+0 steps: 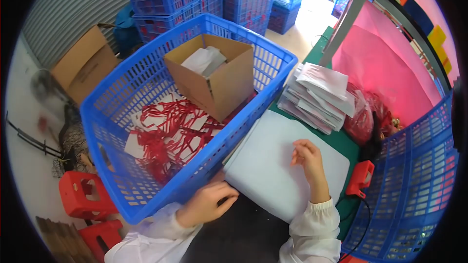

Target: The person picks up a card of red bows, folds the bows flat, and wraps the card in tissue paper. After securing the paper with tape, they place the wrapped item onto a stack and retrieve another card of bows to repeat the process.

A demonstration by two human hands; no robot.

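Observation:
My left hand (207, 205) is low beside the near rim of a large blue basket (214, 158), close to the left corner of a pale grey padded slab (273, 156). Its fingers are curved, with a dark gap between thumb and fingers, and no object shows in it. Above the right part of the slab hovers my right hand (308, 159), fingers loosely bent and slightly apart, holding nothing visible. Inside the basket lie many white tags with red strings (170, 129). A brown cardboard box (231, 80) with crumpled white material (204, 61) also sits in it.
A stack of white packets (317, 98) stands on the green table (347, 185) behind the slab. To the right are a red plastic bag (363, 117), a red device (360, 178) with a cable, and another blue basket (409, 190). Red stools (87, 196) stand left.

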